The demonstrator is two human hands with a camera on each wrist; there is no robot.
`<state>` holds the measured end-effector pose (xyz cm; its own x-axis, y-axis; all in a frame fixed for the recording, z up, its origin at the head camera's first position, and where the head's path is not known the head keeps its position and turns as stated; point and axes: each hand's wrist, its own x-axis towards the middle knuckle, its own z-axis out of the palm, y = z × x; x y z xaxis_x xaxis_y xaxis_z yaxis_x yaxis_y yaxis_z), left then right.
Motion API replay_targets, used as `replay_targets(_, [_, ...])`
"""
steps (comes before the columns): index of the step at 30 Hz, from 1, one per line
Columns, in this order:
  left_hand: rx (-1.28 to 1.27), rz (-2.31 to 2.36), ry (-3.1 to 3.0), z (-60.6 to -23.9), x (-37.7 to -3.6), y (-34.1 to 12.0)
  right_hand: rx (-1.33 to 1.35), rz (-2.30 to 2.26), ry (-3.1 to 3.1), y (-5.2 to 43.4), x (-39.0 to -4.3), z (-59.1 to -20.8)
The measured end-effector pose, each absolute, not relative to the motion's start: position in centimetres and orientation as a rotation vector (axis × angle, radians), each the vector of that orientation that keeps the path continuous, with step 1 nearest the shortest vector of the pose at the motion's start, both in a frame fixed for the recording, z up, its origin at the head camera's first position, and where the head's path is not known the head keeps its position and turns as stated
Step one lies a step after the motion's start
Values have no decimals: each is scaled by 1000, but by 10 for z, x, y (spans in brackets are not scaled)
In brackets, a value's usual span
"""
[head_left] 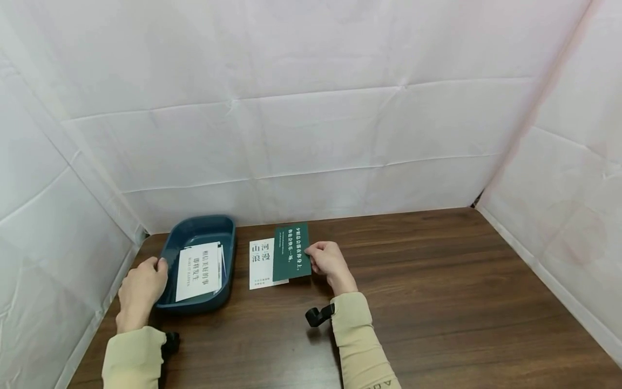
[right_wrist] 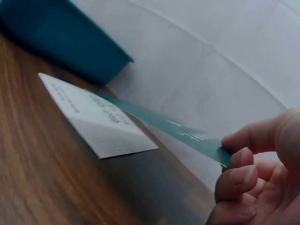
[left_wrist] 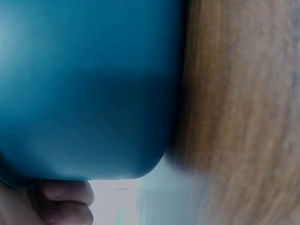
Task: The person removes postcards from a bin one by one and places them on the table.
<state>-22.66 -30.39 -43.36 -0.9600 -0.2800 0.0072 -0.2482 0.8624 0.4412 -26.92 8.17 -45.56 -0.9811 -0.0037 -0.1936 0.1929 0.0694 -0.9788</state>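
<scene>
Between the thumb and fingertips of my right hand (head_left: 329, 263) is the right edge of a dark green card (head_left: 290, 259) with white lettering. The right wrist view shows this pinch on the green card (right_wrist: 187, 133), which slants up from the table. A white card (head_left: 261, 273) with dark print lies to its left, partly covered by the green one. My left hand (head_left: 143, 286) holds the left rim of a blue plastic basin (head_left: 232, 270), its fingers curled at the edge. Inside the basin rests a stack of cards (head_left: 199, 270), a white one with dark lettering on top.
The basin stands at the left back of a brown wooden table (head_left: 413, 281). White cloth walls (head_left: 316, 135) enclose the back and both sides. A black strap mount (head_left: 319, 315) juts from my right wrist, close over the table.
</scene>
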Motion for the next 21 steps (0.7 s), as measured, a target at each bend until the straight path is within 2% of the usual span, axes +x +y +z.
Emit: replay_targets(21, [398, -665, -2942, -432, -221, -305, 188, -1897, 2192, 75, -275, -474])
